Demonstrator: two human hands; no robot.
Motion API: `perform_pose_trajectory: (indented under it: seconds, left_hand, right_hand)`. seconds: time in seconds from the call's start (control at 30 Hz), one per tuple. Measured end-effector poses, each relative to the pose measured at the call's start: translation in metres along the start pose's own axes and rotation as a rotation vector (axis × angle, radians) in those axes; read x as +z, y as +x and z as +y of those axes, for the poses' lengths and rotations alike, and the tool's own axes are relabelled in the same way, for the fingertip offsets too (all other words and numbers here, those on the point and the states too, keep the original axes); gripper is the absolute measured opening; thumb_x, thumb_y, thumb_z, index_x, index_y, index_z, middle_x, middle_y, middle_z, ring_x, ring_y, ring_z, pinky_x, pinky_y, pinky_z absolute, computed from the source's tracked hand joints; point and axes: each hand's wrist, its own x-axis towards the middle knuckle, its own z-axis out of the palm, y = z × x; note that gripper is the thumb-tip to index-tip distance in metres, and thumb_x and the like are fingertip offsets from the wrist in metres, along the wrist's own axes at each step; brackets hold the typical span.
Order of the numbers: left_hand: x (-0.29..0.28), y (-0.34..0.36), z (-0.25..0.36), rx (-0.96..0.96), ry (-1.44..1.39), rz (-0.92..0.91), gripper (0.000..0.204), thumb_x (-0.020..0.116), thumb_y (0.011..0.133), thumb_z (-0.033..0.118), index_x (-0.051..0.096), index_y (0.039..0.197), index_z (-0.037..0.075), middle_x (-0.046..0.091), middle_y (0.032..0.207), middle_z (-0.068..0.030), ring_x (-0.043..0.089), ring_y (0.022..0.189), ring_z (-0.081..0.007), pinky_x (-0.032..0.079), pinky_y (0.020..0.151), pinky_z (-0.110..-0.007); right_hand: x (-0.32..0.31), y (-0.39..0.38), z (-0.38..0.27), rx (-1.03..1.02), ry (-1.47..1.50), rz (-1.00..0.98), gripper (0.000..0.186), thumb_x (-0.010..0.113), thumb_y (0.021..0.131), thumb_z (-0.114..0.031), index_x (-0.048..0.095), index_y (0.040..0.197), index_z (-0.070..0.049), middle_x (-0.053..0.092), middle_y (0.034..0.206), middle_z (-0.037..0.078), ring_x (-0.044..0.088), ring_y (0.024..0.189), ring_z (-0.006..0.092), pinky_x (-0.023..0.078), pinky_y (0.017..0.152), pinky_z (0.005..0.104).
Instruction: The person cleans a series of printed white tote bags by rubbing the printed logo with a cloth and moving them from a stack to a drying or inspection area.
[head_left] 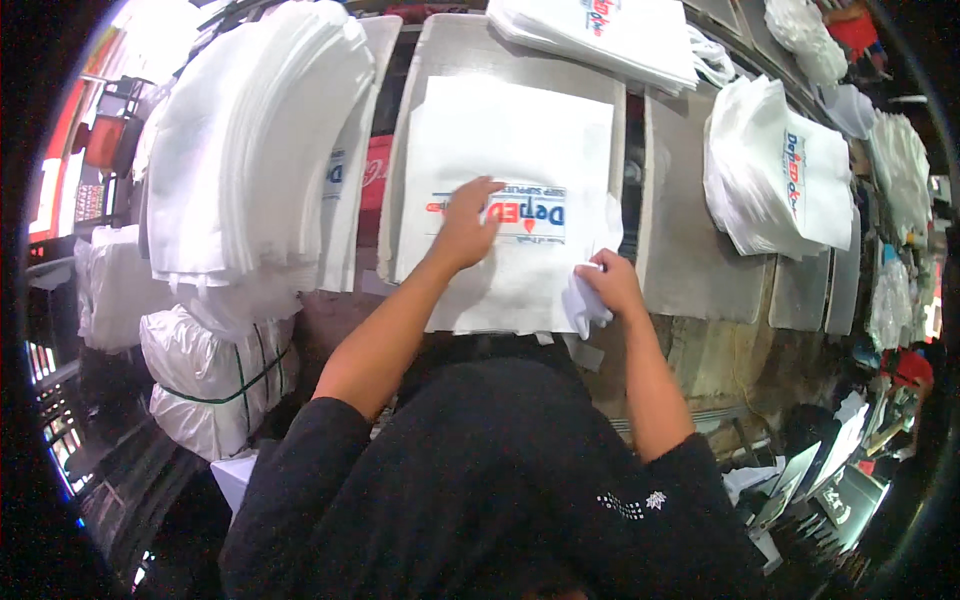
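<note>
White stack (240, 150) filling far left, strapped bundle (205, 375) sitting below. Printed sheet (510, 125) lying on grey board (450, 48) before person. Left hand (468, 225) resting over print, fingers loosely spread, gripping nothing. Right hand (614, 284) pinching bunched cloth (582, 306) at sheet's lower right corner, fingertips closed. Second stack (765, 175) lying farther right.
</note>
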Motion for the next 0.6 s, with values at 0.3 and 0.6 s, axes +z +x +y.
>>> perform_pose_trajectory:
  seconds: [0.3, 0.6]
  left_hand:
    - [-0.069, -0.084, -0.040, -0.045, 0.549, 0.085, 0.049, 0.072, 0.075, 0.022, 0.058, 0.120, 0.008, 0.055, 0.124, -0.0134, 0.050, 0.114, -0.0317, 0.040, 0.093, -0.046]
    - [-0.070, -0.090, -0.041, -0.085, 0.567, 0.042, 0.055, 0.068, 0.078, 0.026, 0.052, 0.128, 0.009, 0.048, 0.133, -0.0073, 0.045, 0.120, -0.0247, 0.034, 0.096, -0.046]
  right_hand:
    - [0.109, 0.033, -0.123, -0.396, 0.010, 0.033, 0.023, 0.069, 0.080, -0.021, 0.064, 0.092, -0.002, 0.065, 0.085, 0.018, 0.063, 0.081, 0.0336, 0.050, 0.073, 0.0424]
    - [0.172, 0.086, -0.163, -0.568, -0.376, 0.315, 0.020, 0.065, 0.084, -0.027, 0.065, 0.091, -0.008, 0.065, 0.090, 0.011, 0.060, 0.089, 0.0325, 0.044, 0.080, 0.0460]
